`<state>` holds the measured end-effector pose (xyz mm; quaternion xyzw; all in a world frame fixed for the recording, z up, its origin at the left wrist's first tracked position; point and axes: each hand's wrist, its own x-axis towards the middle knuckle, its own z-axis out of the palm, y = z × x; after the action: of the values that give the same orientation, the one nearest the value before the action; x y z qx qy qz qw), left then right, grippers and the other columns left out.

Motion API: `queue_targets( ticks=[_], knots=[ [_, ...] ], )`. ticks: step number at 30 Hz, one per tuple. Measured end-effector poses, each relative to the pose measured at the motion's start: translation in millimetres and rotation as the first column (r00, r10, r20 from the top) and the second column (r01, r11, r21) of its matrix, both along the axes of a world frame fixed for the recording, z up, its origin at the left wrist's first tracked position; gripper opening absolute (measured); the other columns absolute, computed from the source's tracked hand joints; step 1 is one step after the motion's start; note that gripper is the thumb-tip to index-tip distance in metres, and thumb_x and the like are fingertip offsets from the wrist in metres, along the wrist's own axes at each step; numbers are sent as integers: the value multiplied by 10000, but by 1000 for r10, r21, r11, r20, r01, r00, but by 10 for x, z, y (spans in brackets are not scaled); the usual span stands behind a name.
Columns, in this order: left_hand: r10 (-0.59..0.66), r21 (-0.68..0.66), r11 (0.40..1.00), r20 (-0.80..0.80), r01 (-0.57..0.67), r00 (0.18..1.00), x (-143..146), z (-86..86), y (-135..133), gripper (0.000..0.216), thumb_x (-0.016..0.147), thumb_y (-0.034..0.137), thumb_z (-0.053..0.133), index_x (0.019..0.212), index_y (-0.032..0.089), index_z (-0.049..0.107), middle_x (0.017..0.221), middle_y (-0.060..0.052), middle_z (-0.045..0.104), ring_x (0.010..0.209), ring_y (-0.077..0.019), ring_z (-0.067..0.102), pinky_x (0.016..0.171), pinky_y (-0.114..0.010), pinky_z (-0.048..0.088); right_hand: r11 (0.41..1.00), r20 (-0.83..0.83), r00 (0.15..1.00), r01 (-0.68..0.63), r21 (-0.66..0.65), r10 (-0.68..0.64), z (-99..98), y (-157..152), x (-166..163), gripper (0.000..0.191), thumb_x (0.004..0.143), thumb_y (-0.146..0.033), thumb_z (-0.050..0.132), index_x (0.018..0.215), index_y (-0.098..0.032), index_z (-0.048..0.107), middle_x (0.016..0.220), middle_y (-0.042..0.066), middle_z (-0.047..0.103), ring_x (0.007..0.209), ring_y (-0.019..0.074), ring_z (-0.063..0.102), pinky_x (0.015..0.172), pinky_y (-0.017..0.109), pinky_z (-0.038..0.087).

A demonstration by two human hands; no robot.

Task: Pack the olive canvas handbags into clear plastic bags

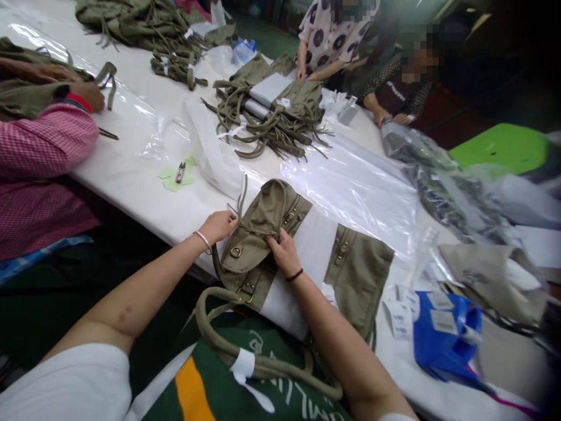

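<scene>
An olive canvas bag [359, 275] lies on the table edge in front of me, a white paper band [318, 234] across its middle. Its rolled handles [263, 365] hang toward my lap, with a white tag tied on. At the bag's left end, my left hand [221, 226] is closed in a pinch on a thin olive cord [242, 196]. My right hand [284, 252] grips the edge of a folded pouch flap [263, 213] with brass rings, thumb and fingers pressed together. What lies under the right fingers is partly hidden.
Stacked olive bags [280, 111] lie beyond, near clear plastic sheets [350, 175]. Small snips [180, 173] rest on green paper. A blue box [442, 333] with labels stands at right. A co-worker's sleeve [48, 140] is at left; two people work across the table.
</scene>
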<state>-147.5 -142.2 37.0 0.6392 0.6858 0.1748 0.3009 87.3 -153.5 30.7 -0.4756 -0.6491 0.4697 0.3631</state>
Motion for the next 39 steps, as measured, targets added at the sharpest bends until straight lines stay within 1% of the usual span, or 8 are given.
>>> queue_targets(
  ticks=[4,11,14,20,23,27,32,39],
  knots=[
    [-78,-73,992,317,106,945,173,-212,130,280,787,354,632,948,153,741,909,-54,760,940,-244,690,814,-302,541,997,-93,993,65,-43,-69,-32,-49,-33,334,851,-439,605,1073,-190,631,1094,75,729,1012,246,665,887,350,532],
    [-40,63,997,-197,53,980,111,30,113,320,845,278,585,1116,145,688,1057,-143,736,1054,-291,677,946,-379,514,987,-31,991,130,-98,-133,-127,-64,-14,313,845,-448,598,1019,-193,649,969,56,741,908,239,681,797,343,550],
    [-17,288,957,46,3,999,278,101,268,396,940,251,439,1267,141,633,1291,-129,661,1228,-230,599,1103,-359,422,990,-43,990,132,-58,-134,-128,-109,-106,303,866,-453,584,1010,-193,644,961,52,732,878,224,676,779,326,545],
    [-145,198,978,445,60,884,768,-290,411,525,990,326,344,1458,123,469,1530,-101,449,1424,-198,412,1217,-363,280,998,48,999,-11,-63,14,1,-195,-7,426,943,-552,479,1105,-204,664,851,39,718,759,210,673,702,332,550],
    [-218,273,958,475,93,853,783,-424,349,566,1002,414,336,1494,146,418,1547,-85,429,1430,-193,403,1214,-365,290,999,146,989,9,-37,-3,270,102,263,465,956,-577,441,1177,-244,678,814,40,723,715,218,686,689,356,565],
    [-279,330,934,430,139,859,748,-428,336,589,992,414,380,1504,124,391,1569,-116,385,1454,-217,363,1233,-411,248,955,343,932,8,296,-114,596,1008,381,598,853,-493,647,1379,-221,562,1299,108,643,1183,269,601,1024,431,477],
    [-289,314,941,551,126,783,708,-396,372,574,992,424,400,1513,182,389,1573,-81,388,1448,-216,372,1220,-397,283,911,407,823,-406,-67,397,585,1829,73,568,746,-474,740,1231,-187,667,1135,53,713,1074,250,625,983,387,474],
    [-236,305,952,642,40,729,708,-491,429,670,946,395,499,1547,169,309,1621,-110,277,1499,-234,261,1247,-416,207,937,313,884,-312,-155,346,465,1758,124,460,778,-606,633,945,-178,652,791,1,662,734,166,586,704,284,485]
  ],
)
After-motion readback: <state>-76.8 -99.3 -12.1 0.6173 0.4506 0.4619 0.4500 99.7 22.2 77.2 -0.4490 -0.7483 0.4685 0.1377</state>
